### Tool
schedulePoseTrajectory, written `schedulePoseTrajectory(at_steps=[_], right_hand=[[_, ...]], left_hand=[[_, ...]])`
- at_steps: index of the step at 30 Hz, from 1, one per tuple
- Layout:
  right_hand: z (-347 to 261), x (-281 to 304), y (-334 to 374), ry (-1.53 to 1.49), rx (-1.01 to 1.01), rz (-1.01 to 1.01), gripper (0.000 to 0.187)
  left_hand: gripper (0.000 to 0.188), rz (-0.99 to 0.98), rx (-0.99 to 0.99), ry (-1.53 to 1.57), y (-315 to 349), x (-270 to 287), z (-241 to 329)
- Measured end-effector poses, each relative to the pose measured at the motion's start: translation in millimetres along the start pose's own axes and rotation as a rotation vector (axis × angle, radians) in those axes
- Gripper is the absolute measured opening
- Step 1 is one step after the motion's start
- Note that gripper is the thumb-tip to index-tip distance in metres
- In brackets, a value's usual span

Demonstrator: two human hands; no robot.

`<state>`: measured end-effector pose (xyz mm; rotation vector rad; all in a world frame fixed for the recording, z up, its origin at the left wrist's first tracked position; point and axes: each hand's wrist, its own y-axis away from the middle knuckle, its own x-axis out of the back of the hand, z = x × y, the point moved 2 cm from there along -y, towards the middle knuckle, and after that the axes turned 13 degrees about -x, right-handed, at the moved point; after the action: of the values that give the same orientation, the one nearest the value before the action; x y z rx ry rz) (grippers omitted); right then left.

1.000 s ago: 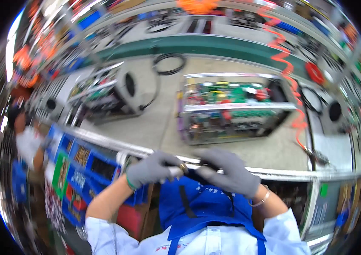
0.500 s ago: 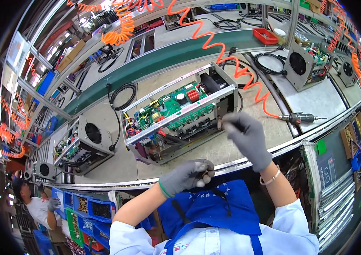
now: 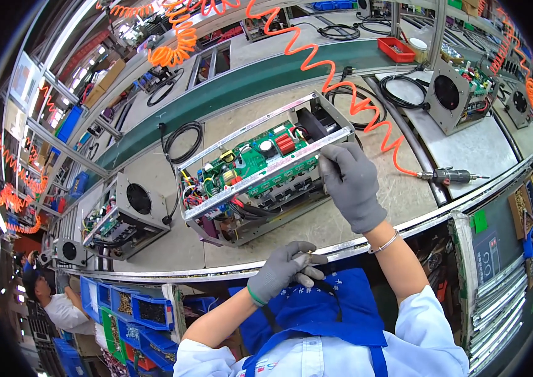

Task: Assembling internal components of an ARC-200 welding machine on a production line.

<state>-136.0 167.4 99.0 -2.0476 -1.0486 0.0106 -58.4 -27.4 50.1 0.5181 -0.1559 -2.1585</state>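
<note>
An open metal chassis (image 3: 260, 229) stands on the bench in front of me, with a green circuit board (image 3: 247, 160) inside and a metal rail along each long top edge. My right hand (image 3: 353, 188), in a grey glove, is at the chassis's near right corner. Its thumb and fingers are pinched just below the near rail (image 3: 291, 158); what they hold, if anything, is hidden. Closer to me, in front of the bench edge, my left hand (image 3: 282, 273) is gloved too, palm turned up with fingers curled. Something tiny seems to lie in them, too small to name.
An electric screwdriver (image 3: 448, 176) on an orange coiled hose lies to the right. Similar units stand left (image 3: 131, 213) and right (image 3: 458, 97). A black cable (image 3: 184, 141) is coiled behind the chassis. Blue part bins (image 3: 150, 308) sit at lower left, near a co-worker (image 3: 59, 301).
My right hand has moved up and left to the chassis's near rail. My left hand has shifted slightly lower, and its fingers have loosened a little.
</note>
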Motion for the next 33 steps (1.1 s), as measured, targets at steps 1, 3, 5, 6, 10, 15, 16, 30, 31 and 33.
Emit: schedulePoseTrajectory(at_steps=[1,3,5,6,10,15,16,30,31,33], right_hand=[[-0.1,1.0,-3.6,0.014,0.018,-0.021,0.019],[-2.5,3.0,-10.6,0.028,0.043,-0.05,0.025],[2.0,5.4,-17.7,-0.076,-0.234,-0.142,0.035],[5.8,5.0,-20.4,-0.013,-0.24,-0.167,0.044],[-1.6,14.1,-37.4,0.202,-0.27,-0.34,0.049],[-60.0,25.1,-2.1,0.03,-0.147,-0.626,0.035],[-70.1,22.8,10.3,-0.053,-0.041,-0.798,0.031],[-97.4,-18.4,26.7,0.008,0.026,-0.902,0.02],[-94.3,-25.3,25.0,-0.05,-0.041,-0.801,0.021],[-92.5,-37.3,23.0,-0.035,0.037,-0.733,0.021]], left_hand=[[0.041,-0.015,0.003,-0.026,-0.7,-1.5,1.0],[0.04,-0.025,0.001,-0.044,1.1,-2.8,3.5],[0.034,-0.038,-0.005,-0.114,4.7,-3.3,4.5],[0.034,-0.028,-0.014,-0.103,6.4,-0.6,4.3],[0.033,-0.009,-0.076,-0.187,16.0,7.0,9.3],[0.04,0.109,-0.281,-0.273,26.3,22.5,35.1],[0.043,0.134,-0.33,-0.285,26.9,25.4,39.0],[0.065,0.583,-0.38,-0.025,14.5,52.8,46.9],[0.065,0.588,-0.383,-0.018,8.7,57.0,50.9],[0.061,0.606,-0.41,0.144,-6.4,67.3,51.2]])
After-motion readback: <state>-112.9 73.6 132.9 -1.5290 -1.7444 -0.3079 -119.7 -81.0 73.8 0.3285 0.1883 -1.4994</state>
